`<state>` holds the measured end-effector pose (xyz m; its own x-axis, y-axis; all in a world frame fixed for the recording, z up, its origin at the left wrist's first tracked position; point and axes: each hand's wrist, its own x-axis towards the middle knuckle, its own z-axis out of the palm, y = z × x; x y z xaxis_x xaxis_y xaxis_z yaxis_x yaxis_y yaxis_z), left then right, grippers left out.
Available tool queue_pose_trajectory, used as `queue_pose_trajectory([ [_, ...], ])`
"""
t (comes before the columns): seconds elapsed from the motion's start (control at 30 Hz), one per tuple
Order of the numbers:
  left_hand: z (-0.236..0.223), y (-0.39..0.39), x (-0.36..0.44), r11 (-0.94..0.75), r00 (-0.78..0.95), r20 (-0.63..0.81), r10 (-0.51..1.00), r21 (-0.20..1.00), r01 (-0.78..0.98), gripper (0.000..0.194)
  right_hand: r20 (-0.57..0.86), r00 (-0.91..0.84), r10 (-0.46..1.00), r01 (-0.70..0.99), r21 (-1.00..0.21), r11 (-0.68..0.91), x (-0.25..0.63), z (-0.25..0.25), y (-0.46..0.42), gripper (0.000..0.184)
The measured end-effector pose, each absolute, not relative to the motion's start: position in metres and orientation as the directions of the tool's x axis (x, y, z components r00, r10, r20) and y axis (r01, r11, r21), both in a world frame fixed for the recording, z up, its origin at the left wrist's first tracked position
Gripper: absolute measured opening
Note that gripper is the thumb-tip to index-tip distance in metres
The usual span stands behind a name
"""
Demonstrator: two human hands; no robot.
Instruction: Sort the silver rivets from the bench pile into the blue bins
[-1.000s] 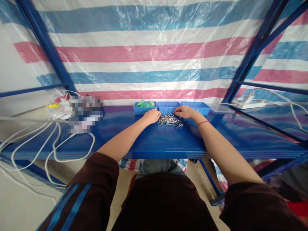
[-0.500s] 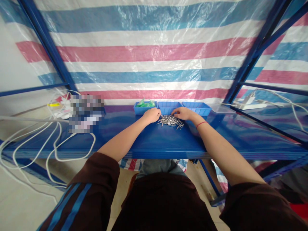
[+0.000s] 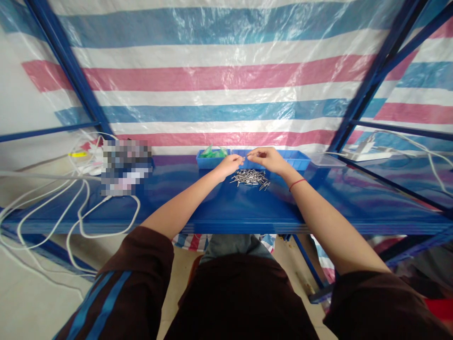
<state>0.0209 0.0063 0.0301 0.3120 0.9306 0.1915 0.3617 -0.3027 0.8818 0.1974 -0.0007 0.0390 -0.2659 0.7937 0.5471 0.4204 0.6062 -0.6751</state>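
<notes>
A pile of small silvery metal pins, rivet-like in shape [image 3: 249, 177], lies on the blue tabletop [image 3: 244, 203]. Just above the pile's left side, my left hand [image 3: 230, 165] is closed in a pinch; whatever sits at its fingertips is too small to name. My right hand [image 3: 268, 158] faces it from the right, thumb and fingers drawn together close to the left fingertips, and its contents cannot be made out. Behind the hands stands a row of blue bins: the left bin [image 3: 208, 163] holds green plastic, while the middle and right bins [image 3: 299, 163] are partly hidden by my right hand.
White cables [image 3: 85, 208] loop over the table's left side beside a blurred-out patch [image 3: 125, 165]. A clear plastic lid or tray [image 3: 327, 160] lies right of the bins, and a white power strip [image 3: 368, 153] is farther right. Blue metal posts [image 3: 368, 80] frame a striped sheet.
Both hands have lifted off the metal pile and come together above it. My right hand moved up and slightly left, my left hand slightly right.
</notes>
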Motion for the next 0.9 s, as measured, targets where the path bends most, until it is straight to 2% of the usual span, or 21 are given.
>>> queue_pose_trajectory([
  [0.2,0.0338,-0.0007,0.0256,-0.163,0.285,0.079,0.955,0.945,0.285,0.02,0.574,-0.208,0.792,0.376,-0.701,0.606,0.1933,0.0428,-0.0051,0.028],
  [0.33,0.034,0.0012,0.0247,-0.13,0.312,0.043,0.949,0.956,0.262,0.024,0.591,-0.213,0.778,0.412,-0.667,0.62,0.193,0.0433,-0.0065,0.03],
  [0.63,0.0322,-0.0056,0.0261,-0.263,0.339,0.172,0.925,0.933,0.244,0.016,0.618,-0.247,0.746,0.463,-0.602,0.651,0.192,0.0431,-0.0075,0.029],
  [0.9,0.0311,-0.0034,0.0228,-0.418,0.29,0.362,0.886,0.895,0.158,0.013,0.627,-0.242,0.74,0.506,-0.569,0.648,0.1944,0.0443,-0.0079,0.027],
])
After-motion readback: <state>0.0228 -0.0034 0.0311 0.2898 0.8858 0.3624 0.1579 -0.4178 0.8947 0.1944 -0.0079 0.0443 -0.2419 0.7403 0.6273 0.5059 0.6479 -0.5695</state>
